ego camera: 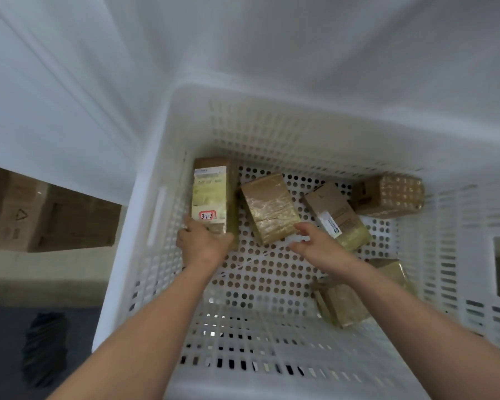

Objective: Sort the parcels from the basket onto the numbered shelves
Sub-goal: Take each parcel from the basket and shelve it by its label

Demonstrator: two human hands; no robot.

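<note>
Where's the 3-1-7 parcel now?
The 3-1-7 parcel lies against the left wall of the basket in the head view, near end held by the left hand, a taped parcel just right of it.

Handwritten "3-1-7" on red-edged sticker [207,215] of leftmost parcel [214,194].

Five parcels [270,207], one basket [272,131], two hands [204,243]
</note>
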